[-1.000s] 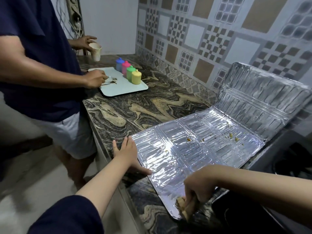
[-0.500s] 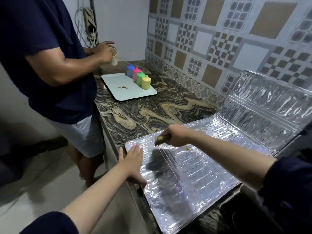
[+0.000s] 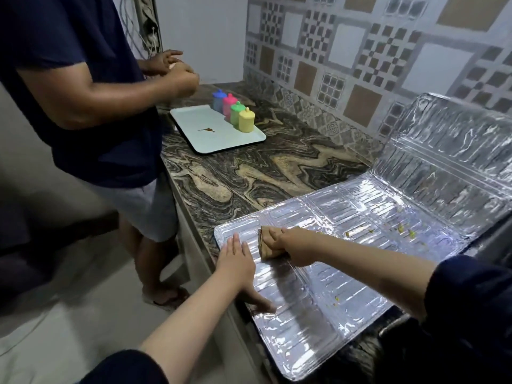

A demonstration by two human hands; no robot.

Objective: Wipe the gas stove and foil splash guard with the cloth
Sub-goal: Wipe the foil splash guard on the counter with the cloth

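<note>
The silver foil splash guard (image 3: 360,275) lies unfolded flat on the marble counter, and its far panel leans up against the tiled wall. My right hand (image 3: 295,245) grips a folded tan cloth (image 3: 264,243) and presses it on the guard near its left end. My left hand (image 3: 237,261) lies flat with fingers spread on the guard's left edge, just left of the cloth. Small yellow-green crumbs (image 3: 403,231) dot the foil toward the right. The gas stove is mostly out of view, a dark shape at the right edge.
Another person (image 3: 83,106) in a dark shirt stands at the counter's left, hands together above a pale tray (image 3: 205,134). The tray carries several small coloured lidded jars (image 3: 246,120) and a brown smear. Bare marble counter (image 3: 249,173) lies between tray and guard.
My right hand has swept the cloth from the guard's near corner up to its far-left part, then a little back toward me. My left hand stays on the left edge. The other person put down the cup.
</note>
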